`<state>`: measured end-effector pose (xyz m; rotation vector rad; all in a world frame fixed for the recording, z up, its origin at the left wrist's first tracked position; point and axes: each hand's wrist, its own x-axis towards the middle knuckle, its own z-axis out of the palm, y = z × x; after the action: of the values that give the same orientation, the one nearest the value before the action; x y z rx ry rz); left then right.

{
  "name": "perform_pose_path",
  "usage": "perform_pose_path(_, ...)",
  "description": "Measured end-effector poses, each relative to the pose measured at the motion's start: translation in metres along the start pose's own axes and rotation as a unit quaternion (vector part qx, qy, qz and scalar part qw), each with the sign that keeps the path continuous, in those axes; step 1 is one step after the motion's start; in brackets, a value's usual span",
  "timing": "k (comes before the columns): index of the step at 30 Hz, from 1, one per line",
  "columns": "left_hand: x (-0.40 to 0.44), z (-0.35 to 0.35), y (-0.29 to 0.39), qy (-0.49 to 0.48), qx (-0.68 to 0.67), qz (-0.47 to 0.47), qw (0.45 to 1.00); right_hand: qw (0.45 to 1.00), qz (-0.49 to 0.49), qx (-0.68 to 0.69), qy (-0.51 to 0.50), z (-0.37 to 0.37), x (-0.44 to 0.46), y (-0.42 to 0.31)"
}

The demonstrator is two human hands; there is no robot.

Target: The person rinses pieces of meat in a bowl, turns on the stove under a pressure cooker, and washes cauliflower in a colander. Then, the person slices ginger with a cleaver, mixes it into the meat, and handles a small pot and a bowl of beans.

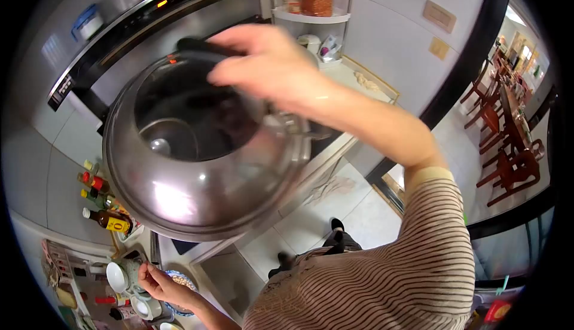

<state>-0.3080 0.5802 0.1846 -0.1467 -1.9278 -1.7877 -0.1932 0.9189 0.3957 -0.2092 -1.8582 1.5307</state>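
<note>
My right hand [263,61] is wrapped around the black handle of a large domed metal lid [197,204]. The lid has a dark glass window and is tilted toward me over the stove; it hides most of what lies beneath. My left hand [161,285] is at the lower left with its fingers loosely bent and slightly apart, and I see nothing in it. Beside it are a white bowl [118,277] and a blue-rimmed bowl [181,280] of small pale pieces, partly hidden by the hand and wrist.
Sauce bottles [110,220] line the wall left of the lid. A range hood [149,13] runs above the stove. Jars with yellow lids [316,1] stand on a corner shelf [311,16]. Through the doorway on the right are wooden chairs [511,171].
</note>
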Motion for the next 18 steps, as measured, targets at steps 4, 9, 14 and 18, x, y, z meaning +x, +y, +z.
perform_pose_path(4, -0.062, 0.053, 0.041, -0.038, -0.047, 0.016, 0.998, 0.989, -0.016, 0.042, 0.141, -0.128, -0.042, -0.019)
perform_pose_path(9, -0.179, 0.148, 0.100, -0.288, -0.133, 0.095, 0.943, 0.951, -0.128, -0.023, 0.279, -0.289, -0.052, 0.048)
perform_pose_path(14, -0.300, 0.254, 0.149, -0.602, -0.148, 0.101, 0.778, 0.894, 0.057, 0.017, 0.443, -0.388, -0.058, 0.148)
perform_pose_path(18, -0.371, 0.327, 0.149, -0.649, -0.114, 0.046, 0.751, 0.914, 0.097, -0.063, 0.390, -0.458, -0.071, 0.261)
